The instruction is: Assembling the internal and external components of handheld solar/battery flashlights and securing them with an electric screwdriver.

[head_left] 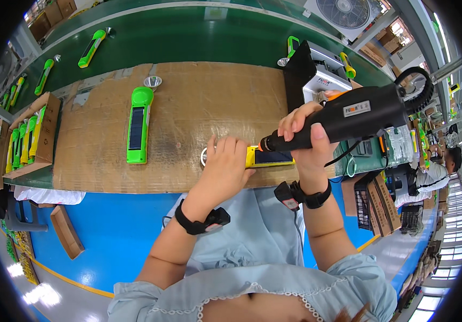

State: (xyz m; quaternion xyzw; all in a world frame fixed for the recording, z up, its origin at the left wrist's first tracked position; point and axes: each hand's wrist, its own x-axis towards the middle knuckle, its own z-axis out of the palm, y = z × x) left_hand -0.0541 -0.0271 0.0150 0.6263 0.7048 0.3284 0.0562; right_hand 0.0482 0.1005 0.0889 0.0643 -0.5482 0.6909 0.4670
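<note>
Your right hand (309,131) grips the power screwdriver (352,115) over the yellow flashlight (251,156), seemingly unfinished, that your left hand (224,163) grasps; one green flashlight (138,126) lies untouched.

Yellow flashlight (250,156) beneath a black power screwdriver (344,119).
The flashlight lies crosswise near the cardboard's (215,102) front edge, dark panel (275,156) facing up; the screwdriver slants down leftward to its far side.

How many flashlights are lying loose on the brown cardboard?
2: a green one left of the left hand, and a yellow one under the black power tool, partly hidden by that hand.
</note>
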